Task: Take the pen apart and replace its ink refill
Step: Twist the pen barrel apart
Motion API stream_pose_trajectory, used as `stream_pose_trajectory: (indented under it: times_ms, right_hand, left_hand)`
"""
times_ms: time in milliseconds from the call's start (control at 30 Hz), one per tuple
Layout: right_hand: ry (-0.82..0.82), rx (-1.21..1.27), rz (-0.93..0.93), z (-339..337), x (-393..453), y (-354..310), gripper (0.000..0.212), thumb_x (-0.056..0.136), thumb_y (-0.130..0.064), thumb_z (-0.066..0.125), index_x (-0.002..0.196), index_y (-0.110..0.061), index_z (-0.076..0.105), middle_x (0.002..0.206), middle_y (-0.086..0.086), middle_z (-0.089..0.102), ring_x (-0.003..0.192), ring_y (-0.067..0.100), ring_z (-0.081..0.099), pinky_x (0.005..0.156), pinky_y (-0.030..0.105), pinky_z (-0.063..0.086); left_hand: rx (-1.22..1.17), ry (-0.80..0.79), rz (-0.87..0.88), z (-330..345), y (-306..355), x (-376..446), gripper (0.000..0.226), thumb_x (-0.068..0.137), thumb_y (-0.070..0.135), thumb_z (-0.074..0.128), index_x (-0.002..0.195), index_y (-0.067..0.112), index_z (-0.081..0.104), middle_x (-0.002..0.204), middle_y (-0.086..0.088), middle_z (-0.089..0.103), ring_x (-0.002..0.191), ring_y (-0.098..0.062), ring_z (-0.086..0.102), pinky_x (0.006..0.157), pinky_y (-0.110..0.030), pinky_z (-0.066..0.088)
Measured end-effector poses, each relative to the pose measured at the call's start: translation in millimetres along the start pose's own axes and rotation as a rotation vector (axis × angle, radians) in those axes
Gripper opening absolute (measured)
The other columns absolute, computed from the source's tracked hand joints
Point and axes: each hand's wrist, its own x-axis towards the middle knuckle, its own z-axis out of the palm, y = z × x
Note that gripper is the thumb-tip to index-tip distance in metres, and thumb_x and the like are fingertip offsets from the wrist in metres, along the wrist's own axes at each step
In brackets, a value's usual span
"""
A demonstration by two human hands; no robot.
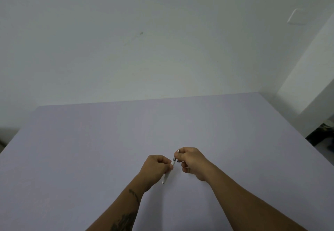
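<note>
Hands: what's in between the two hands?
In the head view, a short stretch of the pen bridges the left hand and right hand; nothing else.

Curled fingers of the right hand (191, 162) hide the slim white plastic pen's (167, 173) front section; both forearms are cut off at the bottom edge.
</note>
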Motion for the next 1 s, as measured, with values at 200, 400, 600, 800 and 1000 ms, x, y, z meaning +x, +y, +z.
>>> stream_pose_trajectory:
  times_ms: [200,400,600,800,1000]
  right_hand:
    - [-0.025,0.013,0.010,-1,0,-1,0.018,0.094,-0.007,0.060,0.098,-0.014,0.076,0.085,0.006,0.060,0.065,0.015,0.047,0.064,0.027,0.050]
    - [0.001,0.053,0.029,-1,3,5,0.013,0.094,-0.013,0.063,0.099,-0.009,0.074,0.091,0.008,0.062,0.062,0.014,0.046,0.063,0.027,0.049]
    - [0.016,0.110,0.051,-5,4,5,0.023,0.096,-0.003,0.054,0.095,-0.011,0.076,0.088,0.012,0.060,0.064,0.014,0.048,0.066,0.028,0.051]
    - [0.098,0.277,0.086,-15,7,0,0.016,0.096,-0.007,0.058,0.098,-0.007,0.074,0.084,0.008,0.062,0.066,0.015,0.051,0.060,0.026,0.051]
    - [0.266,0.074,0.089,-48,23,6,0.015,0.092,-0.011,0.063,0.091,-0.001,0.074,0.079,0.010,0.069,0.062,0.017,0.057,0.056,0.025,0.048]
  left_hand:
    - [0.007,-0.003,-0.006,1,-2,-1,0.013,0.084,0.006,0.067,0.077,0.014,0.074,0.072,0.002,0.066,0.069,-0.012,0.058,0.063,-0.022,0.045]
    - [0.008,-0.008,-0.021,1,-3,0,0.010,0.083,0.007,0.068,0.079,0.012,0.075,0.072,0.002,0.066,0.068,-0.012,0.057,0.064,-0.022,0.045]
    - [0.038,-0.016,-0.041,3,-7,1,0.012,0.086,0.007,0.066,0.081,0.013,0.074,0.077,0.001,0.066,0.073,-0.013,0.057,0.065,-0.022,0.046]
    - [0.015,-0.022,-0.088,3,-17,7,0.012,0.083,0.008,0.069,0.076,0.017,0.074,0.078,0.000,0.066,0.074,-0.013,0.057,0.068,-0.024,0.045]
    - [-0.008,-0.004,-0.131,16,-28,17,0.015,0.084,0.010,0.067,0.073,0.019,0.072,0.077,-0.001,0.065,0.075,-0.017,0.057,0.074,-0.030,0.048]
